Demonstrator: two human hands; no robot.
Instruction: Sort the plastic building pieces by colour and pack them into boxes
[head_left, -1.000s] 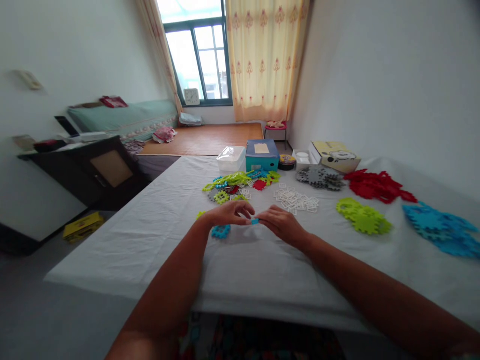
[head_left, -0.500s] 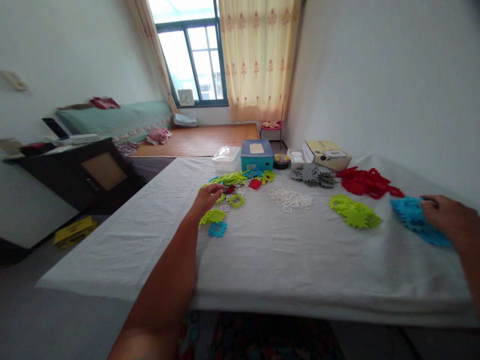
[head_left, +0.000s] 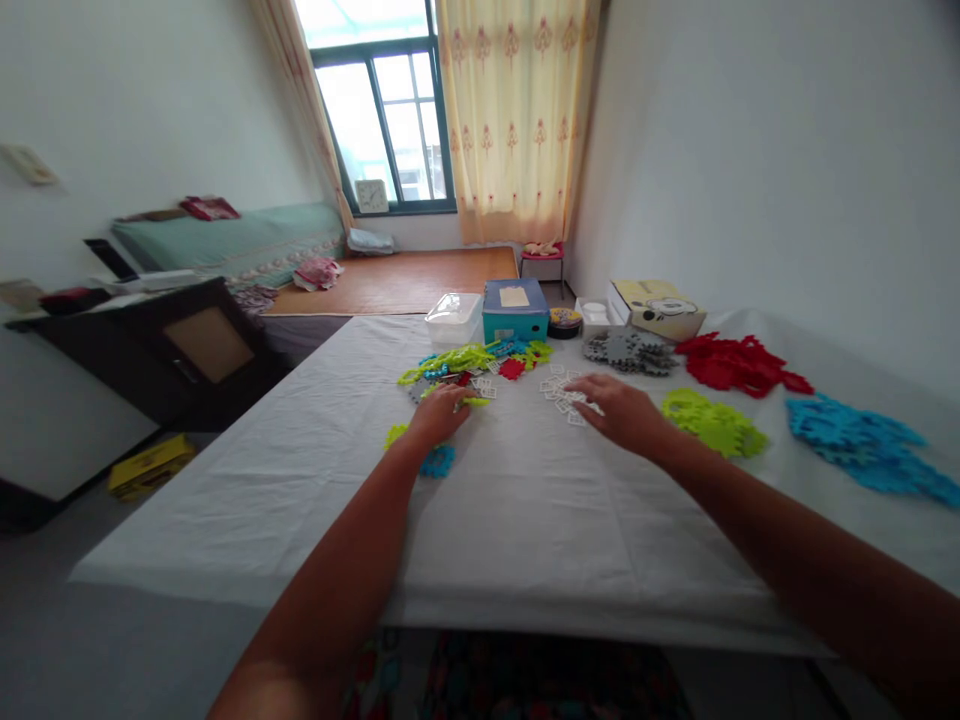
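My left hand [head_left: 444, 408] is at the near edge of a mixed pile, its fingers closed on a lime-green gear-shaped piece [head_left: 477, 402] that shows edge-on. Just below that wrist lie a blue gear-shaped piece [head_left: 438, 461] and a lime-green one [head_left: 395, 434], partly covered by the arm. My right hand [head_left: 616, 408] hovers over the right side of a heap of small white square grids [head_left: 556, 390]. Its thumb and fingers are apart, and nothing shows between them. Further right sits a lime-green gear pile [head_left: 716, 424], beside a blue gear pile [head_left: 862, 445].
Red pieces [head_left: 739, 364] and grey gears [head_left: 630, 353] are heaped along the right rear. Behind them stand a yellow box [head_left: 658, 308], a round tin [head_left: 564, 322], a blue box [head_left: 514, 312] and a clear plastic container [head_left: 454, 318]. White cloth [head_left: 525, 530] covers the table.
My right hand has left the blue pile and moved left to the white grids. My left hand has come down and right, closing on the lime-green gear-shaped piece.
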